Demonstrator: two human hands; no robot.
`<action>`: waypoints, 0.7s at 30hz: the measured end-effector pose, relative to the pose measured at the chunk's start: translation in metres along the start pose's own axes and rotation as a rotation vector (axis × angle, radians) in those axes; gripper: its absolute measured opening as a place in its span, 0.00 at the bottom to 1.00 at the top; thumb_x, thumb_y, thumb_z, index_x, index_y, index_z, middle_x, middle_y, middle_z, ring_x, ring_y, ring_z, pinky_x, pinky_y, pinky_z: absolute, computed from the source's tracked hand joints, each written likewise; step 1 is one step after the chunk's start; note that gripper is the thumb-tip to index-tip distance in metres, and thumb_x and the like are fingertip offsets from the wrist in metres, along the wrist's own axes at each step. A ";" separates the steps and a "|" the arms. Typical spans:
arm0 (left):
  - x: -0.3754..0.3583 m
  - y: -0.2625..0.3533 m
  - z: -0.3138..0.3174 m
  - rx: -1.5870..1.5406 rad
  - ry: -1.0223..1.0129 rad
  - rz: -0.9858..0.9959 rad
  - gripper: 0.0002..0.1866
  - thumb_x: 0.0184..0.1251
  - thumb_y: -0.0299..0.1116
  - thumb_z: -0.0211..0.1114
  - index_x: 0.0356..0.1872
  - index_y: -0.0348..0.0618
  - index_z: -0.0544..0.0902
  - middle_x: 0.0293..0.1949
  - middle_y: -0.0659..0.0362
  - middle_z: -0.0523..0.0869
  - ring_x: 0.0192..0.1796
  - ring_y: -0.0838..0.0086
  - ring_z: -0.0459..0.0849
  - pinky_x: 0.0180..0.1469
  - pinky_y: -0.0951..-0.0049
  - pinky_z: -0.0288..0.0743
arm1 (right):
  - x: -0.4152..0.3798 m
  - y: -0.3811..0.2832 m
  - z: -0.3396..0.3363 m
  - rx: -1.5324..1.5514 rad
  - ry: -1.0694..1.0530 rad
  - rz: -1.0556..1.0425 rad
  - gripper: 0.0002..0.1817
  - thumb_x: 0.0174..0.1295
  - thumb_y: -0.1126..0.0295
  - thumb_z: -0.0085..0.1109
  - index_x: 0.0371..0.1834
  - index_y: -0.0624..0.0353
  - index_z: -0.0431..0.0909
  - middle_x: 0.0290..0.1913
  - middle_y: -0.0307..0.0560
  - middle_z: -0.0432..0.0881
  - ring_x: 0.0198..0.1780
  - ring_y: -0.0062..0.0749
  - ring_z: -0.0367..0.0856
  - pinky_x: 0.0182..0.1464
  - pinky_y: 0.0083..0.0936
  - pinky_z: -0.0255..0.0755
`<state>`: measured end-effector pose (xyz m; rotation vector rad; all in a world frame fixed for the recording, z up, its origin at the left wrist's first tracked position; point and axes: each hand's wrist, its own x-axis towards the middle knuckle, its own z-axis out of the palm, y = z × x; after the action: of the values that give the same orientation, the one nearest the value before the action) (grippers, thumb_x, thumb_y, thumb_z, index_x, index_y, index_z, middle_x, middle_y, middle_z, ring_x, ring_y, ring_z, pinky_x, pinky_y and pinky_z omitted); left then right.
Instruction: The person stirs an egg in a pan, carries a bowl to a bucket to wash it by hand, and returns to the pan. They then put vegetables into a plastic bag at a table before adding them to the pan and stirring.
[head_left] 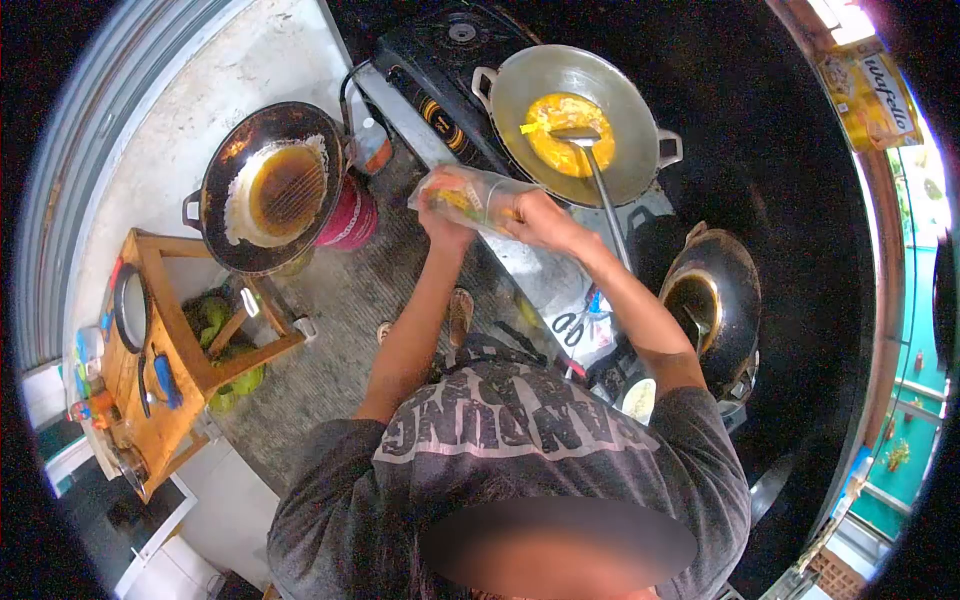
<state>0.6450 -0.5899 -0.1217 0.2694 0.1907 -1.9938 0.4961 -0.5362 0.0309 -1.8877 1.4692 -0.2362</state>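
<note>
A clear plastic bag point(485, 197) with yellow-orange and green contents is stretched between my two hands, in front of my body. My left hand point(446, 222) is closed around its left end, where the food lies. At the right end, my right hand point(540, 220) has its fingers bent onto the plastic. Just beyond my right hand stands a large metal wok point(630, 130) holding a yellow-orange soupy food point(555, 155). A long-handled spatula point(600, 185) rests in it, its handle leaning out over the rim towards me.
A dark wok with brown oil point(285, 190) stands at left above a pink container point(348, 215). Another oil-filled wok point(710, 290) is at right. Scissors point(568, 330) lie on the counter point(540, 290). A gas stove point(440, 110) is ahead; a wooden table point(185, 350) stands at left.
</note>
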 end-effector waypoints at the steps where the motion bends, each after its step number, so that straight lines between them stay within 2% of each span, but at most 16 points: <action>1: -0.001 -0.001 0.009 0.018 0.022 0.020 0.26 0.60 0.52 0.47 0.56 0.51 0.72 0.55 0.55 0.74 0.56 0.59 0.72 0.61 0.55 0.64 | -0.002 -0.001 0.003 0.034 0.045 -0.036 0.14 0.54 0.73 0.56 0.45 0.61 0.76 0.41 0.63 0.78 0.44 0.57 0.77 0.46 0.41 0.72; 3: -0.004 0.001 0.030 0.037 -0.061 0.052 0.26 0.60 0.52 0.47 0.56 0.50 0.72 0.55 0.55 0.74 0.56 0.59 0.72 0.60 0.55 0.65 | -0.006 0.002 0.016 0.104 0.138 -0.108 0.19 0.55 0.72 0.55 0.52 0.60 0.73 0.47 0.63 0.77 0.51 0.57 0.75 0.53 0.40 0.70; 6: -0.005 0.004 0.040 0.074 -0.133 0.066 0.30 0.60 0.55 0.50 0.59 0.47 0.69 0.55 0.55 0.74 0.57 0.59 0.73 0.61 0.56 0.65 | 0.000 0.020 0.049 0.097 0.441 -0.244 0.23 0.56 0.71 0.55 0.58 0.59 0.69 0.54 0.65 0.73 0.57 0.58 0.71 0.59 0.41 0.65; 9: -0.012 0.005 0.056 0.192 -0.126 0.141 0.31 0.60 0.56 0.51 0.60 0.46 0.68 0.55 0.55 0.75 0.57 0.60 0.73 0.61 0.57 0.65 | 0.006 0.023 0.056 0.151 0.497 -0.091 0.26 0.56 0.75 0.53 0.62 0.54 0.67 0.58 0.61 0.72 0.59 0.55 0.70 0.59 0.36 0.67; 10: -0.014 0.004 0.062 0.240 -0.118 0.175 0.31 0.61 0.55 0.50 0.60 0.46 0.68 0.55 0.55 0.75 0.57 0.60 0.73 0.61 0.57 0.66 | 0.011 0.030 0.062 0.106 0.559 -0.142 0.24 0.55 0.74 0.56 0.59 0.56 0.70 0.57 0.62 0.73 0.59 0.53 0.71 0.59 0.35 0.67; 13: -0.009 0.005 0.060 0.120 -0.083 0.102 0.27 0.63 0.51 0.45 0.57 0.44 0.69 0.54 0.55 0.75 0.56 0.61 0.73 0.59 0.58 0.66 | 0.018 0.032 0.068 -0.018 0.642 -0.162 0.21 0.54 0.73 0.59 0.53 0.57 0.75 0.57 0.61 0.73 0.57 0.51 0.74 0.56 0.36 0.70; 16: -0.012 0.002 0.065 0.146 -0.113 0.095 0.27 0.64 0.51 0.44 0.57 0.44 0.69 0.54 0.56 0.75 0.55 0.62 0.74 0.60 0.58 0.66 | 0.018 0.028 0.062 0.116 0.547 0.010 0.18 0.52 0.71 0.61 0.48 0.59 0.78 0.56 0.61 0.73 0.53 0.50 0.77 0.53 0.36 0.72; 19: -0.010 0.000 0.059 0.108 -0.056 0.092 0.27 0.64 0.51 0.43 0.57 0.44 0.70 0.53 0.56 0.76 0.55 0.62 0.74 0.60 0.58 0.66 | 0.019 0.030 0.067 0.017 0.642 -0.080 0.18 0.51 0.71 0.62 0.48 0.58 0.79 0.52 0.60 0.77 0.49 0.50 0.78 0.49 0.36 0.73; 21: -0.013 0.003 0.055 0.115 -0.066 0.121 0.27 0.64 0.51 0.44 0.57 0.44 0.70 0.53 0.56 0.76 0.55 0.62 0.74 0.59 0.58 0.66 | 0.017 0.027 0.065 0.017 0.575 -0.040 0.18 0.51 0.70 0.62 0.47 0.57 0.79 0.49 0.59 0.78 0.48 0.49 0.79 0.48 0.36 0.73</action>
<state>0.6470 -0.5938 -0.0655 0.2816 0.0165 -1.8932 0.5165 -0.5266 -0.0379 -1.9253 1.7815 -0.8647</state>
